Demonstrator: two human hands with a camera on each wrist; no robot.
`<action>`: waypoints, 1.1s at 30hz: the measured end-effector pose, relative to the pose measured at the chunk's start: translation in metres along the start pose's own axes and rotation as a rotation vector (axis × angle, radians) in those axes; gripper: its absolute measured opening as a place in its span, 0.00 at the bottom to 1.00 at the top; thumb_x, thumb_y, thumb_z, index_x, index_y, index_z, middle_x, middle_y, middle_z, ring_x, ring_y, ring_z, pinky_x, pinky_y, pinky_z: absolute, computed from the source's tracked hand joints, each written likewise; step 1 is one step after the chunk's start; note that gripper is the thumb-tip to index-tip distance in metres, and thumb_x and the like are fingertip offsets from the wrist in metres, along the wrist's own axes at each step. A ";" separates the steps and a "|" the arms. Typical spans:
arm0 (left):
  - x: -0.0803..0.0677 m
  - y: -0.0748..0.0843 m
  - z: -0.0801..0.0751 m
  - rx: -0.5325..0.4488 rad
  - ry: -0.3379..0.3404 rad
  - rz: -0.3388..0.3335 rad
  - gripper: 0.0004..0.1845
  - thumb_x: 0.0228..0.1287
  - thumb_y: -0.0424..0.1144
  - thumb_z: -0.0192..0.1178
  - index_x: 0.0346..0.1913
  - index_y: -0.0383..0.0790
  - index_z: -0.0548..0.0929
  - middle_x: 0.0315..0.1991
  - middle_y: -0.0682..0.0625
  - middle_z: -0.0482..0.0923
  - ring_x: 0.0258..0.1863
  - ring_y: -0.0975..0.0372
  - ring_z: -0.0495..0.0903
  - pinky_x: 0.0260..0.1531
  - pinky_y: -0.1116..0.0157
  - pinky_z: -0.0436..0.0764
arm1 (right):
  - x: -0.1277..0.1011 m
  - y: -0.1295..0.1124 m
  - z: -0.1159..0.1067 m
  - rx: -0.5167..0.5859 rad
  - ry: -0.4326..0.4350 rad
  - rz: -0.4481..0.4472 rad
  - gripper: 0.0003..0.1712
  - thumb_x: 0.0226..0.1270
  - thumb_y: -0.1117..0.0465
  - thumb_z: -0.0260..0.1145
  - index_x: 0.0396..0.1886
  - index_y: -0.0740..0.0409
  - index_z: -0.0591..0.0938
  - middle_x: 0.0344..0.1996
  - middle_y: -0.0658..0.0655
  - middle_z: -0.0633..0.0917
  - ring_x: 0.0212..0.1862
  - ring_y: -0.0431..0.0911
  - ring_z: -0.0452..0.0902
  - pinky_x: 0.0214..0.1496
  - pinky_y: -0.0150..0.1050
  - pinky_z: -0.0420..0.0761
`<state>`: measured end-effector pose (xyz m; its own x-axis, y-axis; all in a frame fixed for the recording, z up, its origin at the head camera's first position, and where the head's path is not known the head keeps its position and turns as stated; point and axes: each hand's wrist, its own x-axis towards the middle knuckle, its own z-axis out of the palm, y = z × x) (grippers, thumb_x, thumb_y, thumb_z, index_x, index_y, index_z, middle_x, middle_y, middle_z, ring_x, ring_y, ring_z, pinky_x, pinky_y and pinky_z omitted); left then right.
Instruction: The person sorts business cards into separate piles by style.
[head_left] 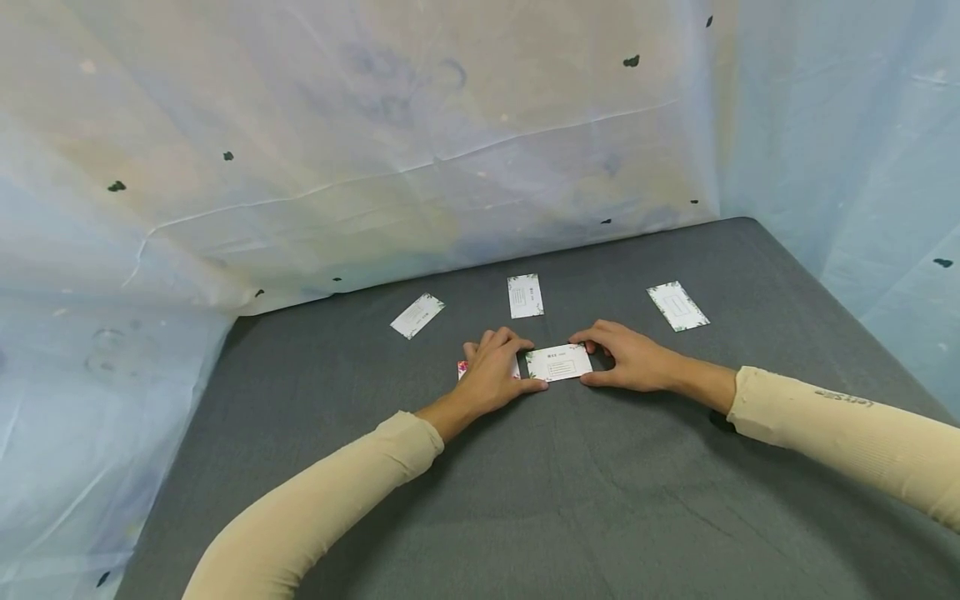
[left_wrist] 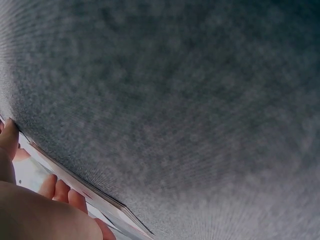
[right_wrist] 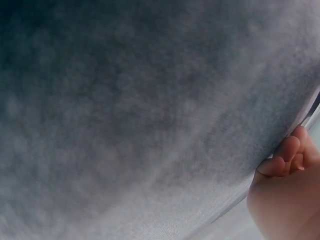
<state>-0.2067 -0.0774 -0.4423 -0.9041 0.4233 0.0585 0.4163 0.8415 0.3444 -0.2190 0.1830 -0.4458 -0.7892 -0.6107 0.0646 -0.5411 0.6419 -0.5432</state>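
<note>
A white business card (head_left: 559, 363) with printed text and green leaf corners lies between the two hands on the grey cloth. At its left end, my left hand (head_left: 489, 373) has the thumb and index finger at the corners. My right hand (head_left: 636, 360) pinches the right end, index finger at the far corner and thumb at the near one. Partly hidden beneath the left hand is a card with a pink floral corner (head_left: 462, 368). The left wrist view shows layered card edges (left_wrist: 85, 189) beside the left fingers. In the right wrist view, the right fingers (right_wrist: 287, 148) are curled.
Farther back on the grey cloth-covered table (head_left: 480, 517) lie three separate white cards: a tilted one at left (head_left: 417, 316), an upright one in the middle (head_left: 525, 296) and another at right (head_left: 678, 306). A pale patterned curtain (head_left: 420, 167) borders the table's back and sides.
</note>
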 end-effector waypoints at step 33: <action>0.002 -0.002 0.001 -0.002 -0.022 -0.005 0.34 0.53 0.65 0.70 0.60 0.51 0.81 0.50 0.53 0.72 0.50 0.60 0.69 0.47 0.54 0.59 | 0.000 0.001 0.000 0.009 -0.003 0.003 0.32 0.62 0.50 0.73 0.64 0.53 0.77 0.38 0.48 0.72 0.38 0.42 0.66 0.43 0.37 0.67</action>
<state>-0.2090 -0.0779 -0.4436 -0.9038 0.4264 0.0366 0.4117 0.8430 0.3461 -0.2194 0.1835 -0.4464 -0.7901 -0.6100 0.0604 -0.5361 0.6399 -0.5506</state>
